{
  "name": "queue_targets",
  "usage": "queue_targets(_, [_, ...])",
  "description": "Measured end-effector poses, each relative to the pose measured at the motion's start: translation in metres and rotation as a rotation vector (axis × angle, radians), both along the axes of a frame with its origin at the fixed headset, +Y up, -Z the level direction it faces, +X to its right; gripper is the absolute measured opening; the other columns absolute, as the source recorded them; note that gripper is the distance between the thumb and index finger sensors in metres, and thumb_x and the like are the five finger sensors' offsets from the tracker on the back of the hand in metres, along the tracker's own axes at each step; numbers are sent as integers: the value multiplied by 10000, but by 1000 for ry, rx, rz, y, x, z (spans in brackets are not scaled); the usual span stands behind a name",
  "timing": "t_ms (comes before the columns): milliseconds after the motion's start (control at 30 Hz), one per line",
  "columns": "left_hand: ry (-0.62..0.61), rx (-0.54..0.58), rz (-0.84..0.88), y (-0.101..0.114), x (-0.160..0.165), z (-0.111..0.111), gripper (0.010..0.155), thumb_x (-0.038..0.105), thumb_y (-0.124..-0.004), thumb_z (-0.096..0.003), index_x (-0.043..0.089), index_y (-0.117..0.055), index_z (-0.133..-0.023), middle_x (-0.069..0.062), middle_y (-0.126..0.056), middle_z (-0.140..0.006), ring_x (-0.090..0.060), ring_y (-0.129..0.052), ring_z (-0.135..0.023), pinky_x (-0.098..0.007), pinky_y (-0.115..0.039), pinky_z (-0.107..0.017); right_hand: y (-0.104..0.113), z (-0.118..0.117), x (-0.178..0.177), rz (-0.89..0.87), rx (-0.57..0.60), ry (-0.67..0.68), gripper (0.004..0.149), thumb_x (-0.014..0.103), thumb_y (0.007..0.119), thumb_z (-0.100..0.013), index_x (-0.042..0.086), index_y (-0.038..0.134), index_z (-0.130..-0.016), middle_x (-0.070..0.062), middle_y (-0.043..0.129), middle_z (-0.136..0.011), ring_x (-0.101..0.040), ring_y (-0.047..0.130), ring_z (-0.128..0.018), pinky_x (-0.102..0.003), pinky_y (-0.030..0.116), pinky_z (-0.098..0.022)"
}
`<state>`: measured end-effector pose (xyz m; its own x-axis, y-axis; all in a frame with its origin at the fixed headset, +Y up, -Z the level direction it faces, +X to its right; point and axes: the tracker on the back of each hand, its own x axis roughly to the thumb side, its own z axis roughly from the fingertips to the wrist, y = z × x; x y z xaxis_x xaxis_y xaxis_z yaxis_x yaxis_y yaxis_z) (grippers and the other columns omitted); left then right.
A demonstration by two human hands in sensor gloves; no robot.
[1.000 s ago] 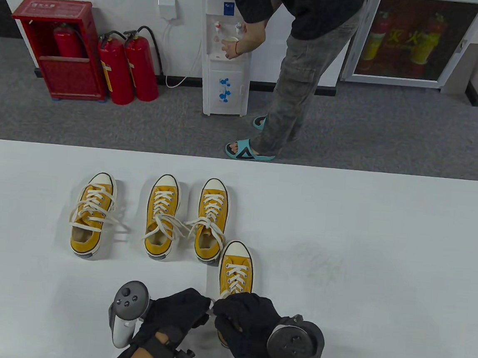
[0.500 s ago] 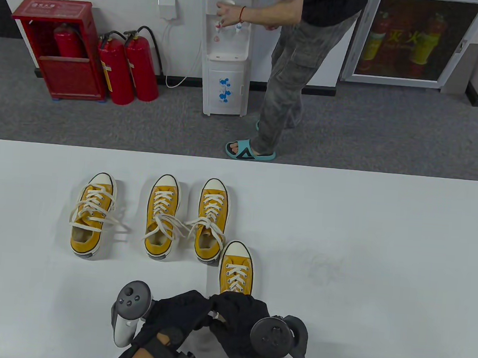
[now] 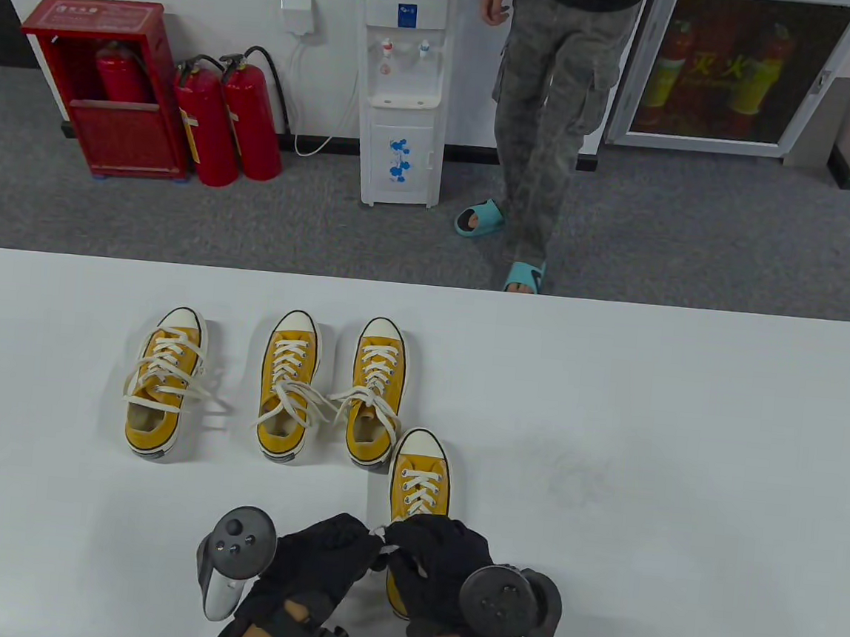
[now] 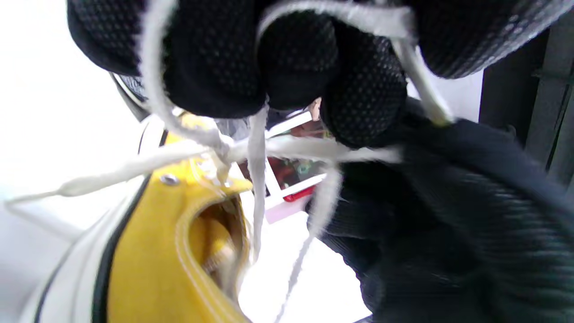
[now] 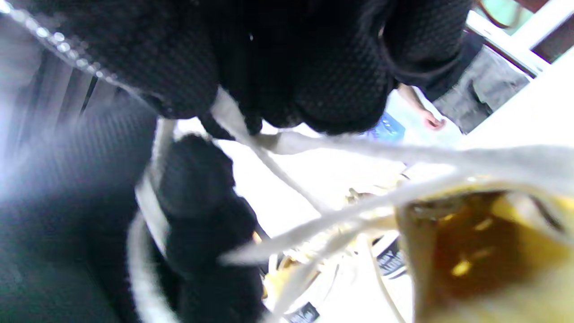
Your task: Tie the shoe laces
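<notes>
From the table view, we have the nearest shoe (image 3: 419, 482) at the table's (image 3: 680, 460) front edge, left hand (image 3: 318, 558) and right hand (image 3: 433, 564) meeting over its opening, three more shoes (image 3: 281, 388) in a row behind. In the left wrist view our fingers (image 4: 210, 58) curl round the lace (image 4: 154, 80), so we should keep both strands taut and pull evenly. The right wrist view shows our fingers (image 5: 314, 72) pinching a lace strand above the shoe's empty opening (image 5: 484, 242).

Beyond the table (image 3: 683, 430) we see a water dispenser (image 3: 404, 86) against the wall; a red cabinet (image 3: 107, 86) and two fire extinguishers (image 3: 226, 123) stand left; a person (image 3: 550, 121) in teal sandals walks nearby.
</notes>
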<state>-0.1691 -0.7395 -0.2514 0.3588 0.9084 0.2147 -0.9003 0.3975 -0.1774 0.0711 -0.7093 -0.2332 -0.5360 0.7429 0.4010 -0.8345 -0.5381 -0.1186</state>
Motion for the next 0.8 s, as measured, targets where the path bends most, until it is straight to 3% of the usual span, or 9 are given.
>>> queue_targets(200, [70, 56, -27, 7, -15, -2, 484, 593, -793, -460, 291, -912, -817, -27, -895, -838, -289, -956, -667, -580, -731, -634, -4, -11, 22, -265, -138, 61, 376, 421, 809, -448, 192, 873, -739, -42, 775, -888, -259, 873, -668, -619, 584, -651])
queue_targets(333, [108, 131, -105, 15, -26, -3, 479, 567, -809, -462, 304, -868, -858, -21, -857, -874, -272, -941, -700, -574, -728, -653, -7, -17, 41, -474, -191, 79, 384, 446, 767, -457, 184, 864, -720, -43, 764, -889, -265, 861, -678, -628, 571, -653])
queue_targets(633, [211, 253, -394, 29, -36, -3, 389, 458, -850, -461, 296, -883, -812, -28, -861, -799, -258, -924, -599, -584, -722, -613, -16, -27, 78, -763, -247, 58, 398, 511, 726, -478, 210, 843, -711, -18, 796, -844, -195, 944, -605, -562, 697, -612])
queue_targets(800, [257, 227, -391, 31, -47, -6, 384, 447, -803, -468, 266, -863, -801, -29, -858, -762, -250, -911, -562, -591, -712, -601, -18, -29, 92, -776, -244, 2, 396, 552, 714, -474, 227, 852, -653, 0, 850, -756, -119, 1002, -452, -494, 795, -546])
